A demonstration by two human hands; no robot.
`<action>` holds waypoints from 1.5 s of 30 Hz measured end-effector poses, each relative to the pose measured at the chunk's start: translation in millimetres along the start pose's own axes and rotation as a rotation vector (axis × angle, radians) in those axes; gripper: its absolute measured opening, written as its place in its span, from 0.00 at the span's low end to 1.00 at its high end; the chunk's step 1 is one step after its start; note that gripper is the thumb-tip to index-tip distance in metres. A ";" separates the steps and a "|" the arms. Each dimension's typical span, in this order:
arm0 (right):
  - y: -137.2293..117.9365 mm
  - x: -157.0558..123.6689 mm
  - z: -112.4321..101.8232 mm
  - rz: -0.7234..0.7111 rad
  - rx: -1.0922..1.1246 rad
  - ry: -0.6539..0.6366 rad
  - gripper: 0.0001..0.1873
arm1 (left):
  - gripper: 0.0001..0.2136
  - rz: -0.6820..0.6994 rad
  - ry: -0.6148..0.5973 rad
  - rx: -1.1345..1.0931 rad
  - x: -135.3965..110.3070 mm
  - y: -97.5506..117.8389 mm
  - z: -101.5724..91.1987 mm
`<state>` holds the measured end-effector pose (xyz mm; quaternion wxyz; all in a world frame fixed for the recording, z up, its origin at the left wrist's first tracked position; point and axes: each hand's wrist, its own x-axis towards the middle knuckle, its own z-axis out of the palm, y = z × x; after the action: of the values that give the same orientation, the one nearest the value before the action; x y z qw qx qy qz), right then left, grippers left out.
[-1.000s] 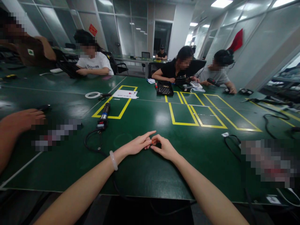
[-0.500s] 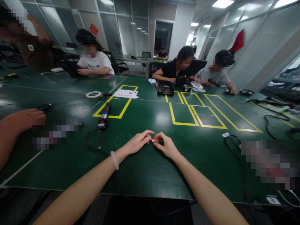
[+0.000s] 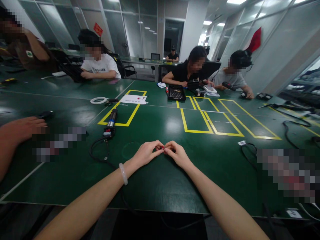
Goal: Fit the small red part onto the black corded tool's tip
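Observation:
A small red piece [image 3: 162,147] sits between the fingertips of both hands, over the green table [image 3: 160,180]. My left hand [image 3: 149,152], with a pale bangle [image 3: 123,173] on its wrist, pinches the piece from the left. From the right, my right hand [image 3: 176,154] has thumb and forefinger closed on it too. Most of the piece is covered by fingers, so its exact kind cannot be made out.
A black cylindrical tool [image 3: 111,120] with a cable lies left of my hands. Beyond are yellow tape outlines [image 3: 200,131], a white sheet [image 3: 133,99] and a black tray [image 3: 176,93]. Another person's hand [image 3: 27,128] rests at the left; several people sit around.
My left fingers have curled in, and its thumb now meets the small piece. The piece's white part showed before; now red shows. My right hand has stayed nearly in place.

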<state>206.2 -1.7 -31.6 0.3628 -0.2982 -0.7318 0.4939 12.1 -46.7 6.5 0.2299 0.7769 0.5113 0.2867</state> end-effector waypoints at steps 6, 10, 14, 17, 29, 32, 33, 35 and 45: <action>1.4 -0.3 0.9 -0.093 -0.074 -0.010 0.09 | 0.15 -0.057 -0.011 -0.107 -0.4 -0.5 -1.3; -2.3 -2.1 0.4 -0.101 -0.118 -0.012 0.07 | 0.16 -0.041 -0.066 -0.084 0.3 -0.7 -1.5; -5.3 -2.3 0.5 -0.103 -0.170 0.025 0.06 | 0.18 -0.071 0.040 0.146 3.3 -14.9 -26.0; -5.0 -1.9 -0.1 -0.092 -0.190 0.047 0.06 | 0.22 -0.238 0.337 0.453 -2.8 -45.9 -63.2; -3.0 -4.5 -5.9 -0.091 -0.193 0.050 0.06 | 0.36 -0.896 0.182 0.623 -41.6 -143.1 -130.2; -3.4 -3.8 -6.5 -0.093 -0.221 0.054 0.06 | 0.34 -0.880 0.175 0.641 -36.1 -134.9 -123.4; -3.5 -3.6 -6.5 -0.097 -0.234 0.058 0.06 | 0.34 -0.871 0.185 0.644 -34.0 -129.3 -119.6; -3.5 -3.2 -6.3 -0.106 -0.255 0.068 0.05 | 0.33 -0.841 0.208 0.647 -29.4 -115.3 -109.7; -4.0 -3.0 -8.7 -0.087 -0.289 0.099 0.06 | 0.32 -0.486 0.131 0.592 -3.6 -42.9 -36.7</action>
<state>214.7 -1.0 -26.4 0.3728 -0.3392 -0.7888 0.3519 -42.4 -31.8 4.6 0.0239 0.6458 0.7547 0.1127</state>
